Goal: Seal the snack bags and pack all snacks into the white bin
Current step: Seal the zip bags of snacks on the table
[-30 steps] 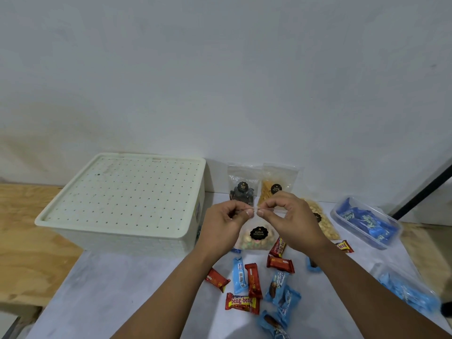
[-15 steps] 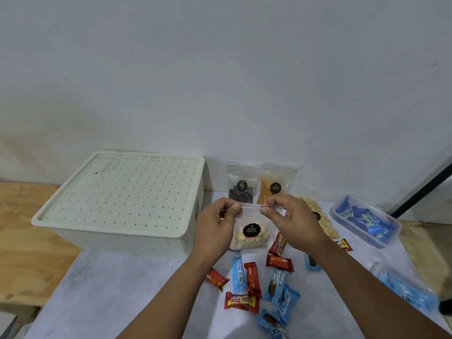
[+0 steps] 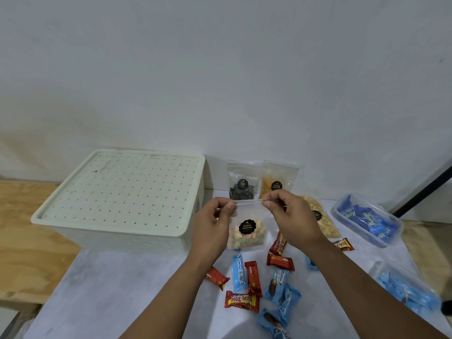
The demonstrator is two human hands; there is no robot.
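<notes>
Bare forearms (image 3: 362, 285), no sleeves, no jewellery.

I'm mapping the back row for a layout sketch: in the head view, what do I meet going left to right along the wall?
white bin → dark cookie bag → orange snack bag → clear tub of blue packets

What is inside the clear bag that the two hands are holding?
Small pastel biscuits fill the bottom of the clear bag. A black label covers some, and the left hand hides its left edge.

The left hand (image 3: 215, 223) and right hand (image 3: 291, 216), pinched together a second ago, have drawn apart along the bag (image 3: 247, 231) top (its strip now stretched between them), uncovering its label.
</notes>
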